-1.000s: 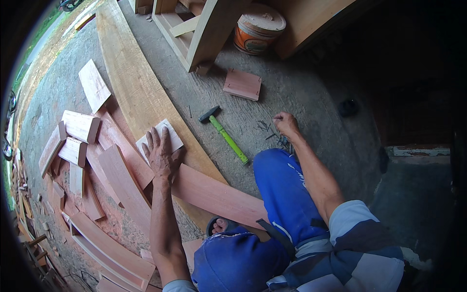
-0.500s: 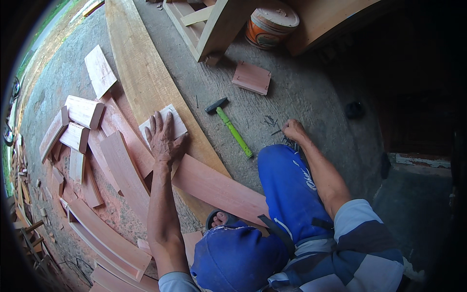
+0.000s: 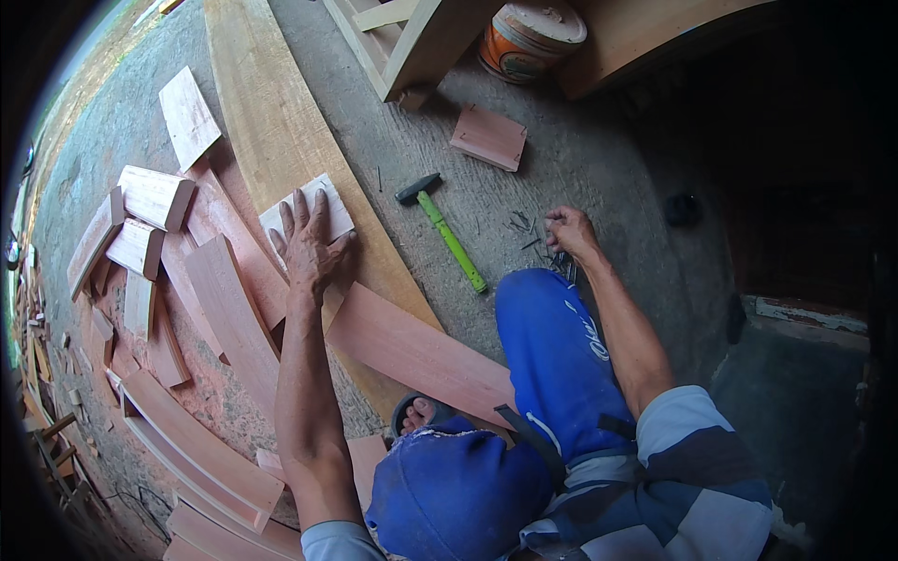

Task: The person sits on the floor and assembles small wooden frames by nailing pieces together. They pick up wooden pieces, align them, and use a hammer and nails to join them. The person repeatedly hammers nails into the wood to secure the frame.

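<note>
My left hand (image 3: 311, 245) lies flat with fingers spread on a small pale wooden block (image 3: 338, 217), pressing it against a long plank (image 3: 271, 112). My right hand (image 3: 571, 234) is just above the floor beside a scatter of loose nails (image 3: 520, 223). Its fingers are curled and pinched together; whatever may be between them is too small to make out. Between my hands a hammer (image 3: 447, 234) with a lime-green handle and dark head rests on the concrete. A pinkish board (image 3: 421, 353) lies across the plank's near end, close to my knee.
Several cut wooden pieces (image 3: 154, 198) and curved boards (image 3: 192, 444) are piled at left. Farther off sit a reddish wooden block (image 3: 489, 137) with nails in it, an orange-and-white bucket (image 3: 531, 42) and a wooden frame (image 3: 426, 51). A dark sandal (image 3: 412, 411) is on my foot.
My right hand has shifted slightly away from the scattered nails, its fingers still drawn together. The left hand stays on the pale block. The whole view has moved a little.
</note>
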`<control>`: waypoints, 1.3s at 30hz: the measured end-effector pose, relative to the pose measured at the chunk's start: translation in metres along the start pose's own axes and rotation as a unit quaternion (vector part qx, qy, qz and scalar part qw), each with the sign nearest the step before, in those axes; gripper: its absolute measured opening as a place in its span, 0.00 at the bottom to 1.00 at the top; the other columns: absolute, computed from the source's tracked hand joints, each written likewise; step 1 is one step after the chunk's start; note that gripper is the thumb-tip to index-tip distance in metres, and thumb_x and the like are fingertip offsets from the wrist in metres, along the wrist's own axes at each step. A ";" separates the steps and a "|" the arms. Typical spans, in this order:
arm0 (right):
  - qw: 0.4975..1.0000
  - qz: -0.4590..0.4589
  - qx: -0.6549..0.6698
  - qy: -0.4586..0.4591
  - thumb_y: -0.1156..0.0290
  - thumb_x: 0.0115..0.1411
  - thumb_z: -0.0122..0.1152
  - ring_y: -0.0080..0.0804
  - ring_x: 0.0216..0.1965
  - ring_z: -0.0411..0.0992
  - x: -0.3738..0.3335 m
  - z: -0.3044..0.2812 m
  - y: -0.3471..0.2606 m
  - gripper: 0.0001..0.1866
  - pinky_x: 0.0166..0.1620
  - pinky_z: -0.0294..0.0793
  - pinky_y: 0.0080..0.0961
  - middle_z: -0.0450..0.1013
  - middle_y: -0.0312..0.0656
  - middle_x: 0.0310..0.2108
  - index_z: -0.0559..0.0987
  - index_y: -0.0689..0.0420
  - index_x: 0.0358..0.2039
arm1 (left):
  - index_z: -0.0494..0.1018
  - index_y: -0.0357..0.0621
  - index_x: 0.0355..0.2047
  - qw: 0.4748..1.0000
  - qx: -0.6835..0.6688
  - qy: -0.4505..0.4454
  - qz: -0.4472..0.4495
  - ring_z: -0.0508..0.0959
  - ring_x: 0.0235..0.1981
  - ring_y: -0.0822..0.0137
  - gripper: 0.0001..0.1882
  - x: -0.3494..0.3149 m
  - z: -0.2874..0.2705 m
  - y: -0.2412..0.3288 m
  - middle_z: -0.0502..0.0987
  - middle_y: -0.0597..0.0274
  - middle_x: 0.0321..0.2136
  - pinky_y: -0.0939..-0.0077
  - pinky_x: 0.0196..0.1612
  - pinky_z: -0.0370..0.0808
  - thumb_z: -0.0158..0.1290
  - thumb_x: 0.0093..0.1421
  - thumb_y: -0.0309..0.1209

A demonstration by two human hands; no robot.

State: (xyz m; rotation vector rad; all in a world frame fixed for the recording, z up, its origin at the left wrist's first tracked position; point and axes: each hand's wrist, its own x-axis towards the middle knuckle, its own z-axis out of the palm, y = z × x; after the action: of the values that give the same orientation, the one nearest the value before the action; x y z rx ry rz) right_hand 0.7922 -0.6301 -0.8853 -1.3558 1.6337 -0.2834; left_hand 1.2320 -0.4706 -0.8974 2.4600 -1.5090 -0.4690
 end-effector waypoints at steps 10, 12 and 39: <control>0.984 0.067 -0.164 -0.006 0.68 0.60 0.67 0.29 0.22 0.77 -0.009 -0.007 0.039 0.11 0.22 0.76 0.30 0.79 0.45 0.26 0.83 0.63 0.38 | 0.58 0.63 0.74 1.000 -0.011 0.022 -0.003 0.41 0.78 0.49 0.47 0.006 0.013 -0.006 0.46 0.57 0.77 0.35 0.74 0.33 0.52 0.60 0.68; 0.974 0.074 -0.213 -0.019 0.68 0.59 0.66 0.35 0.27 0.80 -0.006 -0.003 0.037 0.12 0.26 0.78 0.36 0.79 0.49 0.25 0.83 0.64 0.38 | 0.59 0.64 0.74 0.999 -0.007 0.033 -0.007 0.41 0.78 0.49 0.46 0.005 0.015 -0.010 0.46 0.57 0.77 0.35 0.74 0.33 0.51 0.60 0.68; 0.844 -0.500 -0.167 -0.095 0.76 0.65 0.53 0.54 0.44 0.76 -0.027 0.223 -0.173 0.10 0.48 0.76 0.45 0.76 0.54 0.40 0.75 0.60 0.46 | 0.77 0.56 0.43 0.953 -0.242 0.182 -0.003 0.56 0.73 0.47 0.15 -0.006 0.031 0.002 0.70 0.60 0.63 0.37 0.73 0.38 0.64 0.54 0.28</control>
State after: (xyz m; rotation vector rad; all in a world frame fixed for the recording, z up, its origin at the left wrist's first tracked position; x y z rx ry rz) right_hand 1.0720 -0.5844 -0.8670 -2.3555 0.6873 -0.4555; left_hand 1.2161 -0.4670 -0.9249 2.0278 -1.0844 -0.3147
